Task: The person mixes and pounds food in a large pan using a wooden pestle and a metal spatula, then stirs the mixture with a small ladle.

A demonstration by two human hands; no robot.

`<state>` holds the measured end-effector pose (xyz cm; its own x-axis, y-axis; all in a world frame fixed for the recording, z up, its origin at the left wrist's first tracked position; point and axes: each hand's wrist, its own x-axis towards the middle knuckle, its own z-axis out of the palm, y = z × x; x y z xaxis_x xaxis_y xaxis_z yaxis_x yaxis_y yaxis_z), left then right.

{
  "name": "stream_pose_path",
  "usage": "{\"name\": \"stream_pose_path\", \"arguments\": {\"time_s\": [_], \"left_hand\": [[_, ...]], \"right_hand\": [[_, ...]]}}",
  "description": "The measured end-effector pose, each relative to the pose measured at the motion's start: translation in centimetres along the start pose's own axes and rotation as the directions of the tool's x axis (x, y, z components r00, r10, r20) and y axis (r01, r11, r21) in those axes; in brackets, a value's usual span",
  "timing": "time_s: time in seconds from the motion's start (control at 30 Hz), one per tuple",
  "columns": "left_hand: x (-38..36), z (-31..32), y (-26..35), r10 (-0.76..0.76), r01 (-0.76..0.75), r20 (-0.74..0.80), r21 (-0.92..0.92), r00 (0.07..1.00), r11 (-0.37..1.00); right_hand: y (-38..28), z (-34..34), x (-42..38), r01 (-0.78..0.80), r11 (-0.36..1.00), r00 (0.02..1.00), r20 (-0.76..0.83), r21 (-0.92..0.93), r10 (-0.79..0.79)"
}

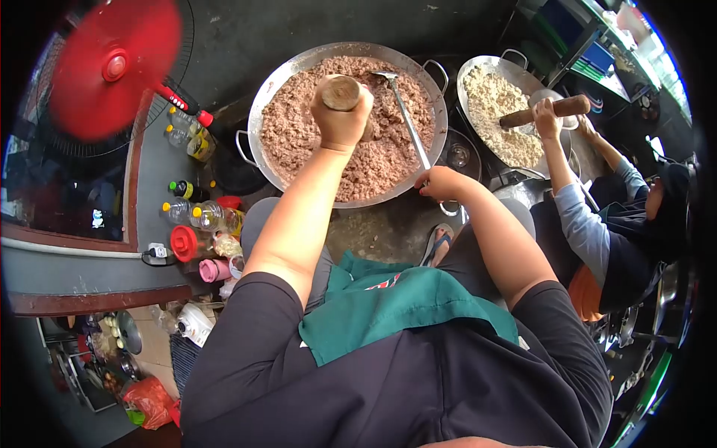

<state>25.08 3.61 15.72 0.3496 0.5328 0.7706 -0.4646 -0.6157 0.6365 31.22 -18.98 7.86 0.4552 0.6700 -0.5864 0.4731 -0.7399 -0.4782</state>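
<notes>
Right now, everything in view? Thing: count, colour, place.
Large wok: 1, silver, centre top
Coarse crumble: 1 mass, brown, large wok
Turner: 1, silver, large wok's right side
Wooden handle: 1, brown, over large wok
Smaller wok: 1, silver, upper right
Pale crumble: 1 mass, cream, smaller wok
Co-worker: 1, dark clothes, right
Second wooden handle: 1, brown, smaller wok
Fan: 1, red, upper left
Clear bottles: at least four, left
Dark bottle: 1, black, left
Round lid: 1, red, left
Bag: 1, red, lower left
Cloth: 1, green, lap
Kitchen clutter: uncounted, mixed, lower left
Left hand: 1, bare, gripping wooden handle
Right hand: 1, bare, at turner, grip unclear
</notes>
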Motion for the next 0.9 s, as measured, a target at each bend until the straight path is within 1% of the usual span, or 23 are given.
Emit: {"name": "stream_pose_path", "arguments": {"time_s": [0.03, 0.07, 0.1, 0.13, 0.2, 0.23, 0.27, 0.33, 0.37, 0.4, 0.43, 0.47, 0.5, 0.53, 0.57, 0.6, 0.67, 0.7, 0.77, 0.83, 0.87, 0.9], "left_hand": [[0.2, 0.0, 0.8, 0.104, -0.106, 0.028, 0.093, 0.994, 0.990], [0.4, -0.2, 1.6, 0.032, -0.032, 0.001, -0.045, 0.999, 0.998], [1.6, -0.3, 4.0, -0.043, 0.039, -0.016, -0.186, 0.999, 0.982], [2.6, -0.1, 5.9, -0.128, 0.116, -0.014, -0.325, 0.992, 0.939], [4.9, -1.4, 8.7, -0.050, 0.053, 0.018, -0.352, 0.999, 0.934], [5.2, -1.5, 8.3, -0.032, 0.035, 0.014, -0.375, 0.999, 0.927], [4.9, -1.0, 7.0, -0.084, 0.084, 0.016, -0.346, 0.996, 0.935], [2.3, 0.2, 2.8, -0.187, 0.181, 0.008, -0.296, 0.982, 0.938], [0.7, 0.6, 0.8, -0.109, 0.108, 0.003, -0.200, 0.994, 0.974], [0.1, 0.7, 0.5, -0.033, 0.033, 0.005, -0.100, 0.999, 0.994], [0.0, 0.8, 0.0, -0.082, 0.085, 0.031, -0.095, 0.996, 0.992], [-0.1, 1.0, -0.5, -0.099, 0.099, 0.006, -0.106, 0.995, 0.989], [0.1, 0.9, 0.3, -0.121, 0.118, -0.018, -0.115, 0.993, 0.986], [0.9, 0.8, 2.0, -0.141, 0.135, -0.044, -0.126, 0.989, 0.983], [1.9, 0.6, 3.7, -0.101, 0.085, -0.070, -0.201, 0.992, 0.976], [3.3, 0.1, 5.6, -0.135, 0.115, -0.042, -0.315, 0.990, 0.942], [5.6, -1.1, 9.2, -0.062, 0.052, -0.015, -0.367, 0.998, 0.929], [5.5, -1.0, 8.8, -0.044, 0.036, -0.012, -0.382, 0.999, 0.924], [5.0, -0.2, 6.4, -0.005, -0.001, -0.013, -0.413, 1.000, 0.911], [1.8, 1.1, 0.3, -0.018, 0.025, 0.029, -0.271, 0.999, 0.962], [0.2, 1.3, -1.7, -0.025, 0.026, 0.009, -0.128, 1.000, 0.991], [-0.5, 1.5, -1.8, -0.157, 0.145, -0.040, -0.209, 0.987, 0.967]], "right_hand": [[0.0, 0.0, -0.1, 0.005, 1.000, 1.000, -0.008, -0.004, -0.005], [0.0, -0.2, -0.1, 0.009, 1.000, 1.000, -0.015, -0.010, -0.009], [-0.1, -0.8, -0.1, 0.028, 1.000, 0.999, -0.045, -0.011, -0.029], [-0.1, -1.3, -0.4, 0.042, 0.999, 0.997, -0.070, -0.005, -0.042], [0.0, -1.1, -0.5, 0.050, 0.997, 0.995, -0.093, 0.056, -0.045], [0.7, -0.7, -0.1, 0.100, 0.995, 0.986, -0.140, 0.023, -0.096], [1.1, -0.4, 0.3, 0.147, 0.989, 0.971, -0.188, -0.016, -0.148], [-0.1, -0.9, -0.5, 0.062, 0.998, 0.990, -0.131, 0.032, -0.058], [-0.6, -1.2, -0.8, 0.018, 0.999, 0.995, -0.103, 0.051, -0.013], [-0.7, -1.3, -0.9, 0.015, 0.999, 0.995, -0.104, 0.042, -0.011], [-0.6, -1.2, -0.9, 0.012, 0.999, 0.995, -0.102, 0.035, -0.008], [-0.5, -1.2, -0.7, 0.009, 1.000, 0.995, -0.101, 0.029, -0.006], [0.4, -0.8, -0.1, 0.076, 0.997, 0.985, -0.156, 0.023, -0.071], [0.8, -0.8, 0.1, 0.090, 0.996, 0.984, -0.154, 0.000, -0.089], [1.1, -1.1, 0.3, 0.105, 0.994, 0.982, -0.156, -0.023, -0.108], [1.3, -0.9, 0.3, 0.117, 0.992, 0.981, -0.153, -0.038, -0.122], [1.4, -1.0, 0.3, 0.133, 0.989, 0.975, -0.172, -0.063, -0.142], [0.8, -1.1, -0.2, 0.106, 0.994, 0.980, -0.165, -0.033, -0.110], [0.7, -0.9, 0.1, 0.097, 0.995, 0.984, -0.149, -0.030, -0.101], [0.8, -0.9, 0.4, 0.100, 0.994, 0.982, -0.156, -0.036, -0.104], [1.0, -0.8, 0.5, 0.108, 0.993, 0.979, -0.168, -0.037, -0.113], [0.9, -0.7, 0.4, 0.116, 0.993, 0.976, -0.179, -0.037, -0.121]]}}
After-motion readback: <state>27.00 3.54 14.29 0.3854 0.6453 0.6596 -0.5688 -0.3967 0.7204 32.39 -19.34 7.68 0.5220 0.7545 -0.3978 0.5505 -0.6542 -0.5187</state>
